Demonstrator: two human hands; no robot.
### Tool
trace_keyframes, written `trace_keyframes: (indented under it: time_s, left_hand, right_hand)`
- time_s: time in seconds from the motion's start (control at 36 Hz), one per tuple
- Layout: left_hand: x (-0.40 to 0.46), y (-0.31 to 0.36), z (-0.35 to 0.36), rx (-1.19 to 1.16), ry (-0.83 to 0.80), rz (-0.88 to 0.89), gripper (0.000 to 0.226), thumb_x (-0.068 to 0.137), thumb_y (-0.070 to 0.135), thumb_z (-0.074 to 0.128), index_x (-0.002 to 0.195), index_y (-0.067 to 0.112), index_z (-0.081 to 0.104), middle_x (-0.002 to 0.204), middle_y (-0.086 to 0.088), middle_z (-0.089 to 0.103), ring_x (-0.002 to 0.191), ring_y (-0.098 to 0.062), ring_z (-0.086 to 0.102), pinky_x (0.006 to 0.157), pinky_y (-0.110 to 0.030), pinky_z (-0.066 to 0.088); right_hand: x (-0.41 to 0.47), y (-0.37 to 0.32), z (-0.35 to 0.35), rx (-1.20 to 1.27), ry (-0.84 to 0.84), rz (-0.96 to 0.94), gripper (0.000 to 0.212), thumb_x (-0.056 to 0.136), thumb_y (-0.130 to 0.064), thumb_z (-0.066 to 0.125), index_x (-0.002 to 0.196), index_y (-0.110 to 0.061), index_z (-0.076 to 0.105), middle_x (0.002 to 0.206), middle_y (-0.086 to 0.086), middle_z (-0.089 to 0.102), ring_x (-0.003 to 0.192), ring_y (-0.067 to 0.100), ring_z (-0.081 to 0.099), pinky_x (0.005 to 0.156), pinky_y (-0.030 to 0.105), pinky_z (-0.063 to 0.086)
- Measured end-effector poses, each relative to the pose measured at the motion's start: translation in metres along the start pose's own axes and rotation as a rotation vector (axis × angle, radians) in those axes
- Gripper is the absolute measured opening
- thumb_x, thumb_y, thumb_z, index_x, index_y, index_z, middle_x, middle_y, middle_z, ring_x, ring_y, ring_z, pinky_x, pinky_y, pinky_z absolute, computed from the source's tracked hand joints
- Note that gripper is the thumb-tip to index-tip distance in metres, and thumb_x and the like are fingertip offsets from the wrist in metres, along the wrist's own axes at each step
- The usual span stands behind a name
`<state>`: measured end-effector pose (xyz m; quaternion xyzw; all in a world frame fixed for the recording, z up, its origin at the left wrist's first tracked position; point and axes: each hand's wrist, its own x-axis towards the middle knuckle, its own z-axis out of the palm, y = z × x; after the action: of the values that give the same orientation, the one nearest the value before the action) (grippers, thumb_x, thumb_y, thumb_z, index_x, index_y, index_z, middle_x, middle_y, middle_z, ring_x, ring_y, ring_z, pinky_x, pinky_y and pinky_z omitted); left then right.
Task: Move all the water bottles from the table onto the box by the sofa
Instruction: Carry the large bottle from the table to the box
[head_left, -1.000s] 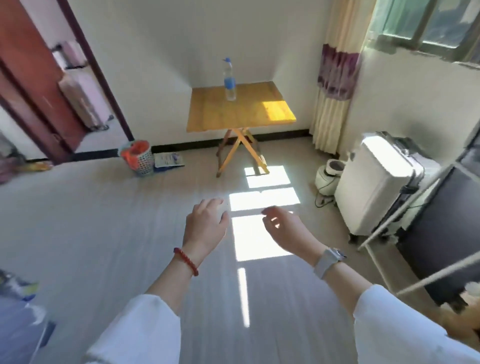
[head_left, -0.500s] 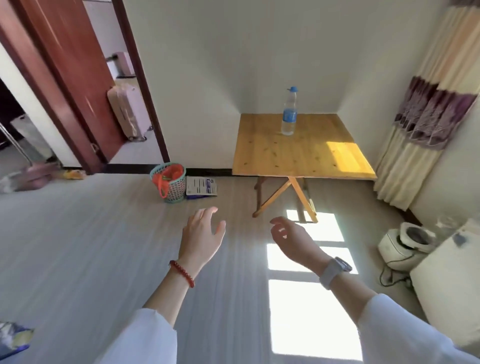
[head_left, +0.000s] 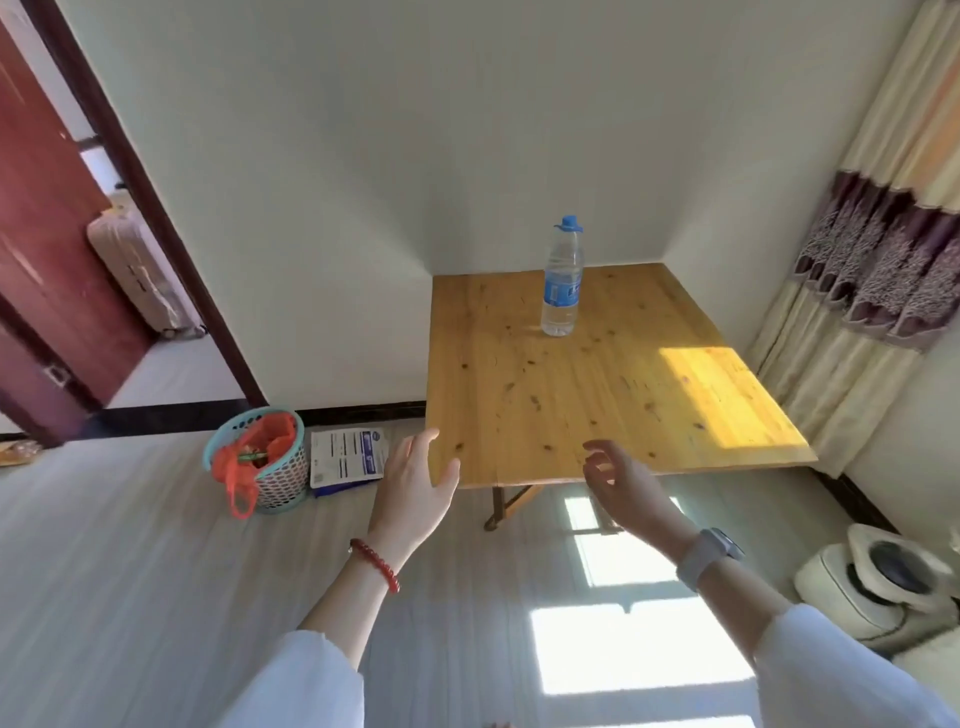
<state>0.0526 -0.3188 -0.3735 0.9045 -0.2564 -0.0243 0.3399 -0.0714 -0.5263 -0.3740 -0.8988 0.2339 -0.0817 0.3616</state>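
Observation:
One clear water bottle (head_left: 561, 280) with a blue cap and blue label stands upright toward the back of a wooden folding table (head_left: 597, 395) set in the room's corner. My left hand (head_left: 415, 488), with a red bead bracelet at the wrist, hovers at the table's near left corner, fingers relaxed and holding nothing. My right hand (head_left: 621, 483), with a grey watch at the wrist, hangs at the table's front edge, fingers loosely curled and empty. Both hands are well short of the bottle. The box and the sofa are out of view.
A teal mesh basket (head_left: 260, 462) with an orange bag stands on the floor left of the table, a printed packet (head_left: 348, 457) beside it. A white appliance (head_left: 878, 587) sits at the lower right. Curtains (head_left: 878, 291) hang right of the table. An open doorway (head_left: 78, 260) lies left.
I have come closer to the table, which now fills more of the view. Both hands have risen and reached forward to the table's front edge. The bottle has not moved.

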Motion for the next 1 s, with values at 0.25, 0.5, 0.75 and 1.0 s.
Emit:
trace_keyframes:
  time_s: [0.25,0.5,0.75,1.0]
  left_hand:
    - [0.188,-0.006,0.032,0.002,-0.077,0.026,0.050,0.092,0.036,0.047,0.136,0.015,0.035,0.142,-0.004,0.039,0.131,-0.018,0.037,0.104,-0.032,0.035]
    - [0.382,-0.002,0.118,-0.138,-0.235,0.083,0.053,0.092,0.042,0.044,0.139,0.020,0.030,0.142,-0.005,0.037,0.128,-0.019,0.039,0.094,-0.026,0.037]
    - [0.556,0.007,0.232,-0.313,-0.459,0.086,0.074,0.087,0.047,0.050,0.145,0.023,0.011,0.153,-0.001,0.015,0.140,-0.018,0.016,0.113,-0.035,0.020]
    - [0.628,0.025,0.292,-0.598,-0.593,0.230,0.079,0.067,0.036,0.079,0.125,0.047,0.027,0.122,0.028,0.041,0.110,0.020,0.039,0.086,-0.004,0.038]
  right_hand:
    - [0.182,0.010,-0.012,-0.002,0.059,0.097,0.037,0.094,-0.020,0.045,0.129,-0.008,0.042,0.121,0.013,0.059,0.103,0.026,0.061,0.084,0.027,0.045]
    - [0.349,0.057,-0.005,0.074,0.155,0.265,0.048,0.093,-0.024,0.046,0.138,-0.014,0.031,0.131,0.009,0.051,0.110,0.023,0.056,0.092,0.033,0.046]
    - [0.511,0.125,0.007,0.144,0.142,0.381,0.074,0.087,-0.022,0.059,0.145,-0.013,0.013,0.147,0.010,0.031,0.129,0.025,0.041,0.103,0.032,0.036]
    - [0.578,0.163,0.022,0.277,0.073,0.354,0.086,0.083,-0.020,0.066,0.145,-0.017,0.007,0.147,-0.012,0.028,0.131,0.013,0.035,0.090,-0.011,0.008]
